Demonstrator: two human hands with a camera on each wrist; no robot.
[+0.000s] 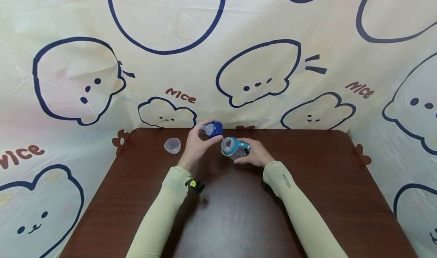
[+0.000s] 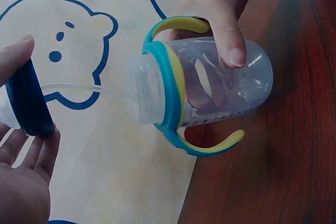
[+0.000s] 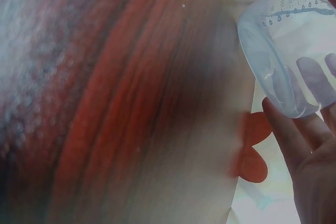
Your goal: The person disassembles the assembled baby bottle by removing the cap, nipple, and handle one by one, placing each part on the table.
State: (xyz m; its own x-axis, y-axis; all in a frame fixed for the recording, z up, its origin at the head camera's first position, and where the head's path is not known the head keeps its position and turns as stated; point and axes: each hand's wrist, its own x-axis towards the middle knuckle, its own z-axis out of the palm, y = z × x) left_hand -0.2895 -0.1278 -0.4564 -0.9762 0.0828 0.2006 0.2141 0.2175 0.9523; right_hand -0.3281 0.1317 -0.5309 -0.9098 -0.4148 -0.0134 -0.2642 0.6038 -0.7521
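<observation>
My left hand (image 1: 198, 144) pinches the dark blue collar (image 2: 30, 100) of a baby bottle top between thumb and fingers. A clear nipple (image 1: 208, 129) points out of the collar on one side. From its other side a thin clear straw (image 2: 79, 86) runs to the mouth of the baby bottle (image 2: 220, 85). That clear bottle has a teal and yellow ring with two curved handles (image 2: 210, 148), and it leans with its mouth toward the blue top. My right hand (image 1: 256, 152) grips the bottle's body, thumb on one side and fingers (image 3: 310, 145) behind.
On the brown table (image 1: 307, 197), left of my left hand, stands a small clear cup-shaped cap (image 1: 172, 145). A cream cloth (image 1: 191, 72) with blue cartoon outlines hangs behind the table's far edge and along both sides.
</observation>
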